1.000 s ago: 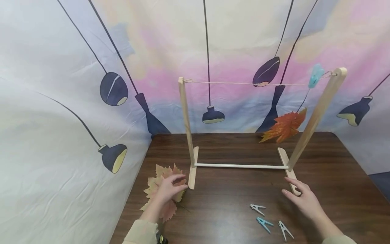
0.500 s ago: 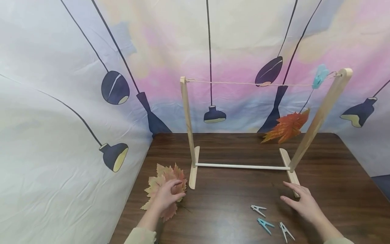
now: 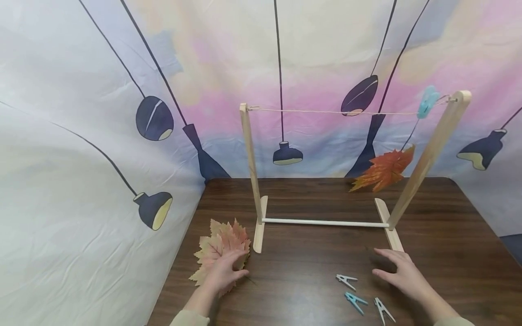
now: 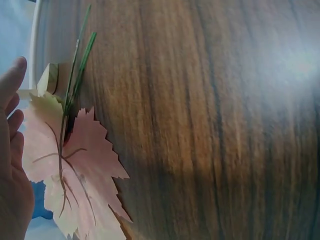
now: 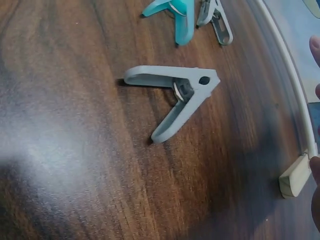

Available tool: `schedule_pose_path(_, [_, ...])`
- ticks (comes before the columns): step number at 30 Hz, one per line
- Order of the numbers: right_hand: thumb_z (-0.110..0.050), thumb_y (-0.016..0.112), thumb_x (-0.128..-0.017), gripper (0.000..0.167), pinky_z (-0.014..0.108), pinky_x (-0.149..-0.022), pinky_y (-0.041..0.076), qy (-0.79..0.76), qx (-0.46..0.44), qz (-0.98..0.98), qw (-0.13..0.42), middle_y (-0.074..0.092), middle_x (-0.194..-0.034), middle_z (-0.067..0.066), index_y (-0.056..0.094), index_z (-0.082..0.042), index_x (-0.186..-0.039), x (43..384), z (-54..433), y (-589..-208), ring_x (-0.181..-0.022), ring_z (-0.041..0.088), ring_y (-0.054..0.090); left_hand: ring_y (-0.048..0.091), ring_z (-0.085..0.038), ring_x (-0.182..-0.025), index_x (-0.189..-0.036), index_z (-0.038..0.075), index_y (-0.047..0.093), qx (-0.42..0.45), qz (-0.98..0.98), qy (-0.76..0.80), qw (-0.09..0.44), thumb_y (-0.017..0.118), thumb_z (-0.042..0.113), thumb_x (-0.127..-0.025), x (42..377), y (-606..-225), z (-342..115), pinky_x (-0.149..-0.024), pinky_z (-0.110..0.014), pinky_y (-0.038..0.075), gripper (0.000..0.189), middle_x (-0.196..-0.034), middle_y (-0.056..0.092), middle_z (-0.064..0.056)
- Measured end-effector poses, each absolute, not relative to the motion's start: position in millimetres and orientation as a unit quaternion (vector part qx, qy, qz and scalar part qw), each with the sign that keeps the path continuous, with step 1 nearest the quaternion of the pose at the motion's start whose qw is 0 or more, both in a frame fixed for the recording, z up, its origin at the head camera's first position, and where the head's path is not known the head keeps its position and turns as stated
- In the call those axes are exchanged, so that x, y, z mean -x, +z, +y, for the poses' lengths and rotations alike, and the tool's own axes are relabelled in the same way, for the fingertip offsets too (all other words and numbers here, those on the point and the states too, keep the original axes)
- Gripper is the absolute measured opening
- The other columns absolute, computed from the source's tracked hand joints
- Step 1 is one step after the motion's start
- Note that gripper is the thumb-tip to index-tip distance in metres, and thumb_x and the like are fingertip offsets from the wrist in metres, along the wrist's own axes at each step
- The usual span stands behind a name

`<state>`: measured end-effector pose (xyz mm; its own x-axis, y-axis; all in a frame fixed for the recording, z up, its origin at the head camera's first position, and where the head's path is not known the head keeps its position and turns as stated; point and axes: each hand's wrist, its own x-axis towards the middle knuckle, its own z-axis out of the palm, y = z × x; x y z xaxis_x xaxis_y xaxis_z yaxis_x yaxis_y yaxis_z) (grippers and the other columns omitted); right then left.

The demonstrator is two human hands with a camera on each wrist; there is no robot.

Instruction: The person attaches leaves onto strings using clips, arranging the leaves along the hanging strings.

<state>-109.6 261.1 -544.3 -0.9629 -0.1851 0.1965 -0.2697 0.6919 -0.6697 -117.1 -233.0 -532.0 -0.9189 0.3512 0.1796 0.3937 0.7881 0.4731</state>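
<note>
My left hand (image 3: 225, 271) is over a small pile of pale pink and yellow artificial maple leaves (image 3: 212, 249), thumb and fingers apart with nothing between them. In the left wrist view the top leaf (image 4: 85, 175) shows its veins and thin green stems (image 4: 75, 75). To the right, my right hand (image 3: 401, 271) hovers beside the rack's right foot, fingers parted and holding nothing. Between the hands lie a blue clothespin (image 3: 355, 302) and two grey clothespins (image 3: 346, 280); the nearer grey clothespin (image 5: 175, 92) fills the middle of the right wrist view.
A wooden rack (image 3: 250, 167) with a white bottom rod (image 3: 326, 222) stands on the brown table (image 3: 310, 262). Along its top runs a string (image 3: 310, 111), where a light blue clothespin (image 3: 428, 103) holds an orange maple leaf (image 3: 385, 170) by its stem. A printed cloth hangs behind.
My left hand has drawn back toward me over the leaves, uncovering more of them. The right hand has shifted slightly down and left. Leaves and clothespins stay in place.
</note>
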Motion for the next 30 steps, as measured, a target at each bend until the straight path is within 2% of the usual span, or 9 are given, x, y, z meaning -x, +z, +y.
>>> schedule_pose_path(8, [-0.021,0.082,-0.069,0.054,0.057,-0.079,0.035,0.357,-0.149,-0.919,0.081,0.061,-0.114,0.021,0.062,-0.001,-0.115,104,256,-555,-0.106,0.038,0.043,0.058,-0.028,-0.106,-0.113,0.001,0.063,0.262,-0.94,-0.212,0.058,0.082,0.015,-0.07,118,-538,-238,-0.091,-0.043,0.045,0.049,-0.112,0.064,-0.011])
schedule_pose_path(16, [-0.026,0.081,-0.071,0.054,0.06,-0.081,0.034,0.354,-0.149,-0.921,0.068,0.061,-0.115,0.019,0.063,-0.003,-0.116,101,251,-562,-0.107,0.038,0.044,0.057,-0.027,-0.105,-0.113,0.003,0.063,0.28,-0.935,-0.207,0.065,0.082,0.013,-0.069,120,-545,-248,-0.091,-0.041,0.044,0.049,-0.112,0.064,-0.01])
schedule_pose_path(21, [-0.028,0.081,-0.071,0.053,0.06,-0.081,0.034,0.351,-0.147,-0.923,0.065,0.062,-0.113,0.014,0.064,-0.005,-0.115,99,249,-566,-0.107,0.036,0.045,0.058,-0.026,-0.101,-0.11,0.003,0.064,0.304,-0.931,-0.177,0.095,0.082,0.012,-0.066,121,-550,-251,-0.088,-0.04,0.045,0.048,-0.107,0.064,-0.009])
schedule_pose_path(30, [-0.032,0.08,-0.071,0.053,0.056,-0.082,0.036,0.343,-0.139,-0.928,0.046,0.063,-0.113,0.013,0.065,-0.005,-0.114,98,246,-569,-0.106,0.035,0.046,0.056,-0.025,-0.104,-0.111,0.005,0.064,0.28,-0.94,-0.176,0.08,0.08,0.013,-0.069,119,-555,-250,-0.09,-0.039,0.044,0.046,-0.109,0.064,-0.008])
